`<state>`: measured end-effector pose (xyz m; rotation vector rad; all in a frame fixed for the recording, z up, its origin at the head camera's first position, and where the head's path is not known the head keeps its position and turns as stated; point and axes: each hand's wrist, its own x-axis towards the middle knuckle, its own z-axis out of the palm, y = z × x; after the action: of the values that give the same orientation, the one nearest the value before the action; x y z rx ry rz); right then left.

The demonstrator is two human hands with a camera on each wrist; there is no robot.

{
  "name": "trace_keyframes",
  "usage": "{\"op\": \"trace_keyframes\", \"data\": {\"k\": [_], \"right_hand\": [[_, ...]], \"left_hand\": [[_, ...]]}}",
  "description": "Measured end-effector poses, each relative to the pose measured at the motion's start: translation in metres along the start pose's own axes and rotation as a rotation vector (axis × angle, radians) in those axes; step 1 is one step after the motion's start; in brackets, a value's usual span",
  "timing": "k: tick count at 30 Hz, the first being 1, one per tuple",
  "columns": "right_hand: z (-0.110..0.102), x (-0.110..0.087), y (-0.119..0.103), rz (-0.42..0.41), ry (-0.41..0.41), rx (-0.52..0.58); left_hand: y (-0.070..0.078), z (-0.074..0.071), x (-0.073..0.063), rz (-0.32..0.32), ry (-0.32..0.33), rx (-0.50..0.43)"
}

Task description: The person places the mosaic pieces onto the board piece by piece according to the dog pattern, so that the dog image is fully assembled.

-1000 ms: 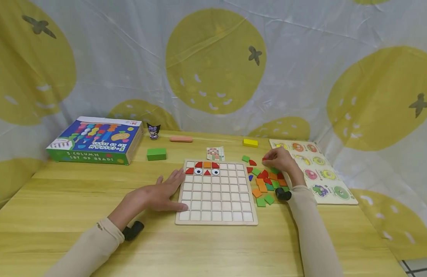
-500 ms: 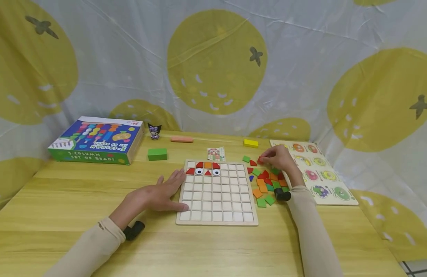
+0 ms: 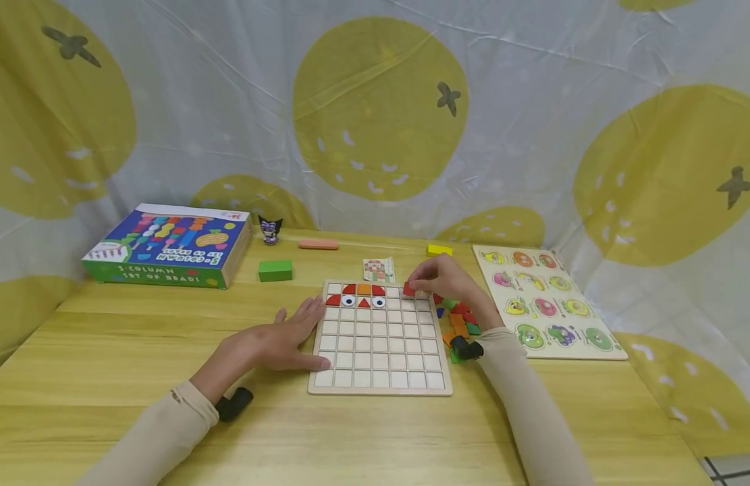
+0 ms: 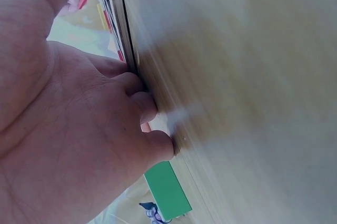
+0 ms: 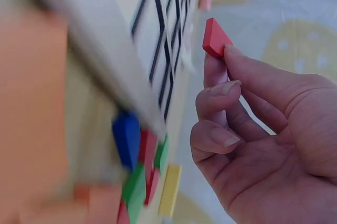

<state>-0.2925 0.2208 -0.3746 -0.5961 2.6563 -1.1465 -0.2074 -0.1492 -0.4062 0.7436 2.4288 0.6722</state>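
A pale wooden grid board (image 3: 388, 361) lies flat on the table. Its top two rows bear red pieces, an orange square (image 3: 364, 289) and two eye tiles (image 3: 379, 302). My left hand (image 3: 271, 344) rests by the board's left edge, fingers straight, thumb at the lower left corner. Over the board's upper right part, my right hand (image 3: 444, 280) pinches a small red tile (image 5: 215, 38) between thumb and forefinger. The tile has a pointed corner; its full outline is partly hidden by the fingers.
Loose coloured tiles (image 3: 460, 324) lie right of the board, partly under the right wrist. A fruit puzzle board (image 3: 553, 304) stands farther right. Behind are a picture card (image 3: 379, 270), a yellow block (image 3: 439, 250), a green block (image 3: 275, 271), a figurine (image 3: 270, 229) and a boxed toy (image 3: 168, 246).
My right hand has moved left from the loose tiles to above the board's upper right, carrying the red tile. The left hand has stayed in place.
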Motion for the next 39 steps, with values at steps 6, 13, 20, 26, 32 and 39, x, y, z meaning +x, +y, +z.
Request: {"op": "trace_keyframes", "data": {"k": [6,13,20,26,32,39], "right_hand": [[0.016,0.004,-0.013,-0.019,-0.073,0.028],[0.025,0.007,-0.015,-0.019,-0.113,-0.015],[0.028,0.01,-0.015,-0.09,-0.116,-0.086],[0.028,0.008,-0.019,-0.067,-0.109,-0.096],[0.02,0.006,-0.019,-0.054,-0.12,-0.082],[-0.026,-0.012,0.004,-0.008,-0.044,-0.012]], "left_hand": [[-0.003,0.002,0.002,-0.036,0.005,0.04],[0.0,0.0,0.002,0.003,-0.001,0.007],[-0.007,0.003,0.008,-0.047,0.001,0.067],[-0.001,0.0,0.003,-0.042,-0.012,0.04],[0.0,-0.002,0.0,-0.03,-0.008,0.023],[-0.002,-0.001,0.001,0.003,-0.005,0.016]]}}
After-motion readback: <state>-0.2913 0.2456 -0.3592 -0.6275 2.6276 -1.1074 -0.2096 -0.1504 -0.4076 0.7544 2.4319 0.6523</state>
